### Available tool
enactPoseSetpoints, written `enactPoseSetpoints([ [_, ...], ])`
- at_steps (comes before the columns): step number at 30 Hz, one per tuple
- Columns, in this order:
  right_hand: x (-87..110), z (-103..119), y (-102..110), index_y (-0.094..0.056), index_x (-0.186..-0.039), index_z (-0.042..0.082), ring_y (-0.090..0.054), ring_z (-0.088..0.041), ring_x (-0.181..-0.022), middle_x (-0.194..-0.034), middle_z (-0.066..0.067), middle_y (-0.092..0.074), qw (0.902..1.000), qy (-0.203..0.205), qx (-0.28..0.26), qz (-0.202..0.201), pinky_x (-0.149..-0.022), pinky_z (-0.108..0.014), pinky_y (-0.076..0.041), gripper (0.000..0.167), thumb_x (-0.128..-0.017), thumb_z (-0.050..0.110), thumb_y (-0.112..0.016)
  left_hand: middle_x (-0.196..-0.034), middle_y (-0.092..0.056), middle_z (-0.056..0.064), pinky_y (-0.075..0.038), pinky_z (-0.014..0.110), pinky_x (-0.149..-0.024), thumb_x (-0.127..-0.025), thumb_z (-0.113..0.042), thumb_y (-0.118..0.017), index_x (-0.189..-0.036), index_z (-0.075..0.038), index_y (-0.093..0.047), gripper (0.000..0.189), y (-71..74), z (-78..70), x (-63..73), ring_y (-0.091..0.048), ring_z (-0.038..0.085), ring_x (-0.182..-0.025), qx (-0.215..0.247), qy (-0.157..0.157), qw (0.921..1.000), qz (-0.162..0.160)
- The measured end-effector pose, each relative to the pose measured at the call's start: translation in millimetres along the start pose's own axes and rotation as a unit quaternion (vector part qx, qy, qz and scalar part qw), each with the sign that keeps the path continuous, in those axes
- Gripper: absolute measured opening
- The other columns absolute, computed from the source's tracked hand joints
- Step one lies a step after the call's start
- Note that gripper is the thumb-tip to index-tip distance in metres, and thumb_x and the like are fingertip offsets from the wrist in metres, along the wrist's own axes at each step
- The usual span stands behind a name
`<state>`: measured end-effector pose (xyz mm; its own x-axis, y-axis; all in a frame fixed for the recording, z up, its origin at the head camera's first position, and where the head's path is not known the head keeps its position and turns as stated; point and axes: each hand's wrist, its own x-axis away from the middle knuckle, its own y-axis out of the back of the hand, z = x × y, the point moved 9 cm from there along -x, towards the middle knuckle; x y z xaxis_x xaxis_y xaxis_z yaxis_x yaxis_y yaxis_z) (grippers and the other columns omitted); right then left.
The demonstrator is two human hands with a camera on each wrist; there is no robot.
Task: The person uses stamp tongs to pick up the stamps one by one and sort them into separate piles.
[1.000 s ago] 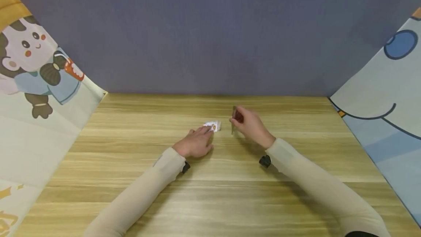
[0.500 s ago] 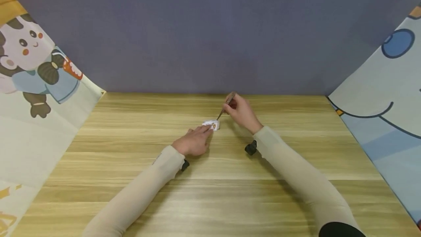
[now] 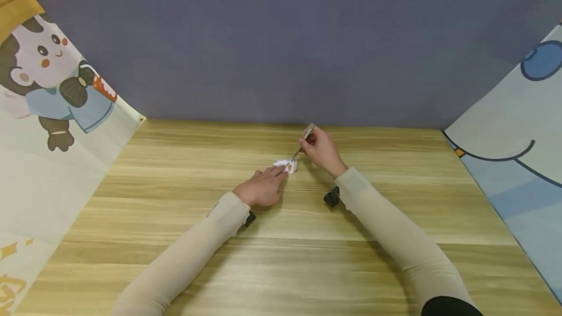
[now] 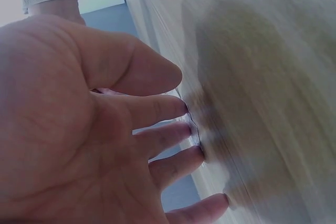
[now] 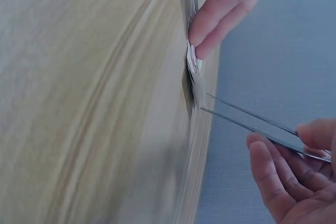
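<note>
A small, thin white stack of paper-like pieces with an orange print lies on the wooden table, towards its back. My left hand rests its straight fingertips on the left part of the stack and covers it there. My right hand pinches a pair of metal tweezers between thumb and fingers, tilted down to the left. In the right wrist view, the tweezers' two tips stand apart, right at the edge of a lifted white piece. The left wrist view has my fingertips down at the table surface.
The wooden table runs back to a dark grey-blue wall panel. Cartoon-printed panels flank it, with a character in blue clothes at left and a pale design at right.
My right hand has moved left and away from me, bringing the tweezers from upright beside the stack to tilted with tips at it. My left hand has stayed on the stack.
</note>
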<state>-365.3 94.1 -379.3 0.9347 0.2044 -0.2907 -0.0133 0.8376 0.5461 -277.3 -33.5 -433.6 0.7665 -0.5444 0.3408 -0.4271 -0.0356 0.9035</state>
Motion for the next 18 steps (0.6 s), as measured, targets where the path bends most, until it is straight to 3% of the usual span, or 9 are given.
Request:
enactPoseSetpoints([
  [18, 1.2, 11.0, -5.2, -0.056, -0.092, 0.002, -0.065, -0.023, -0.066, -0.077, -0.009, -0.065, 0.9995, 0.031, -0.008, 0.002, -0.055, -0.027, -0.053, 0.007, -0.091, 0.005, -0.061, -0.157, -0.010, 0.007, -0.014, 0.052, -0.109, -0.097, -0.021, -0.048, -0.151, -0.009, -0.022, 0.061, 0.9, -2.5, -4.3, -0.011, 0.027, -0.142, 0.005, 0.004, 1.0000, 0.000],
])
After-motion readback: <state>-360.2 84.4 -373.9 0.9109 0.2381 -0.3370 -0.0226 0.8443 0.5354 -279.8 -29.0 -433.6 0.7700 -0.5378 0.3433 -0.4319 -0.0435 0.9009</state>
